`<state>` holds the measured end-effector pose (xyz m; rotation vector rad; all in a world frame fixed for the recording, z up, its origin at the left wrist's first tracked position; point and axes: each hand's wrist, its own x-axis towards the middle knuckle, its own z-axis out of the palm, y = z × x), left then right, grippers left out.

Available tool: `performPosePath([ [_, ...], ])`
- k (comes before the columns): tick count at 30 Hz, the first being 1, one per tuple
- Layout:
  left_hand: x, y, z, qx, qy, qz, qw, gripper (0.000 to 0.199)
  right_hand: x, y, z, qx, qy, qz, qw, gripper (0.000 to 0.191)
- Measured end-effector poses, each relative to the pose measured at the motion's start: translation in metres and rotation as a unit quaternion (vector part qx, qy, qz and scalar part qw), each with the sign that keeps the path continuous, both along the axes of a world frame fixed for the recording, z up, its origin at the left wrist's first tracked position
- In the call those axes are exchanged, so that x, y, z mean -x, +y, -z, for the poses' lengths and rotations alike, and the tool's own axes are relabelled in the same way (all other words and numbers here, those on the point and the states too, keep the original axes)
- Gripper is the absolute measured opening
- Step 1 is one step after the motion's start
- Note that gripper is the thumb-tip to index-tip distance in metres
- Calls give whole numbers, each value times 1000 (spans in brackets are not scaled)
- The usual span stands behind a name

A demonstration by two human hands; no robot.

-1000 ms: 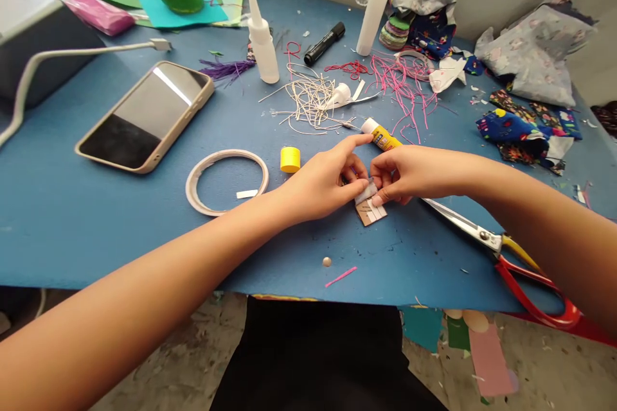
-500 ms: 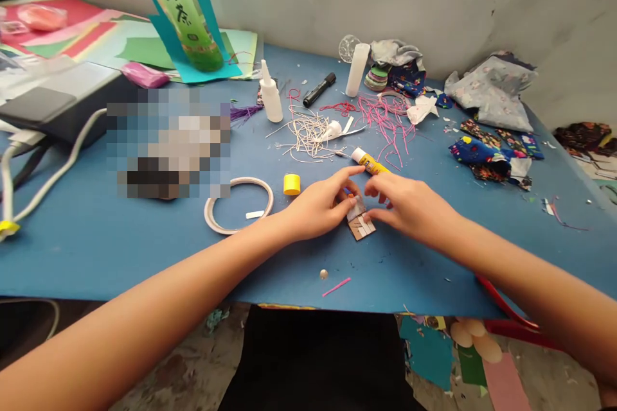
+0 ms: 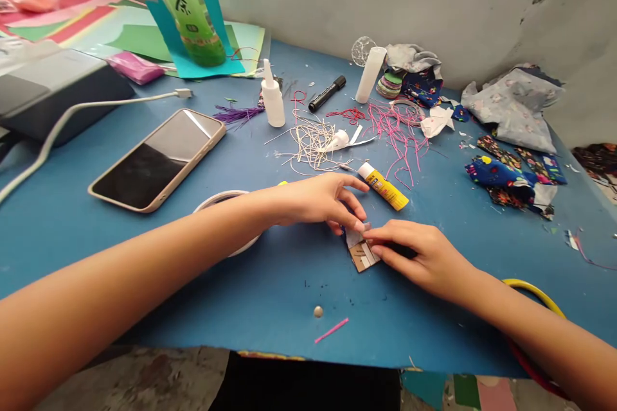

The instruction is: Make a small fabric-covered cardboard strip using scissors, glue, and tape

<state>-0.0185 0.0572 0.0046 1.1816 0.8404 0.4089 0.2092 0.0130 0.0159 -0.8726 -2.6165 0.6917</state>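
Observation:
A small brown cardboard piece [image 3: 364, 258] lies on the blue table, with pale strips on it and a greyish cloth flap [image 3: 354, 239] over its far part. The thumb of my left hand [image 3: 328, 200] presses at the flap's top edge, its other fingers curled beyond it. From the right, my right hand [image 3: 419, 250] has its index fingertip on the same edge and its thumb at the cardboard's side. The fingertips of both hands almost meet and hide part of the cloth. Just behind them is a yellow glue stick [image 3: 384, 186], uncapped end not visible.
Under my left forearm is a tape roll [image 3: 219, 196]. A phone [image 3: 157, 160] lies left. Behind are white cords [image 3: 311, 138], pink cords [image 3: 398, 131], a white squeeze bottle [image 3: 274, 103] and a black marker [image 3: 328, 94]. Cloth scraps [image 3: 506, 176] lie right; a button-like disc [image 3: 318, 311] lies near the front edge.
My right index fingertip has come in to the cloth edge beside my left thumb. The view has shifted, and my left forearm now covers more of the tape roll and the yellow cap.

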Motion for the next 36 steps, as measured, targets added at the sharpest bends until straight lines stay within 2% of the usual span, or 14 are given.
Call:
performPosePath([
  [6,1,-6,-2,36,-7,-47,998,69,1,7,1,66,19,24,997,26],
  [8,3,-8,-9,-19,-2,-79,997,60,3,8,0,82,9,41,996,27],
  [10,5,-14,-16,-160,22,-103,981,47,5,8,0,92,-4,53,994,28],
  [12,6,-24,-19,-344,74,-92,932,32,8,9,0,95,-8,59,994,25],
  [15,7,-43,-13,-570,156,-3,807,15,10,8,2,84,1,66,994,24],
  [17,7,-55,-4,-667,171,58,723,24,11,7,3,82,8,84,993,24],
  [18,8,-59,0,-693,171,73,696,29,11,6,3,88,10,96,992,24],
  [19,9,-62,4,-707,170,78,682,32,11,6,3,96,10,109,989,23],
  [22,14,-66,12,-706,173,70,683,34,10,4,2,107,22,154,982,21],
  [24,16,-66,13,-703,170,64,687,35,9,0,1,66,39,164,984,17],
  [27,17,-64,12,-699,160,54,695,36,9,-8,-2,-23,14,62,998,6],
  [29,18,-62,13,-686,154,52,709,35,10,-14,-4,-64,-35,0,997,11],
  [32,19,-60,14,-661,147,53,734,29,11,-20,-6,-95,-85,-13,992,18],
  [36,21,-58,16,-643,141,55,750,26,13,-23,-6,-120,-102,-4,988,17],
])
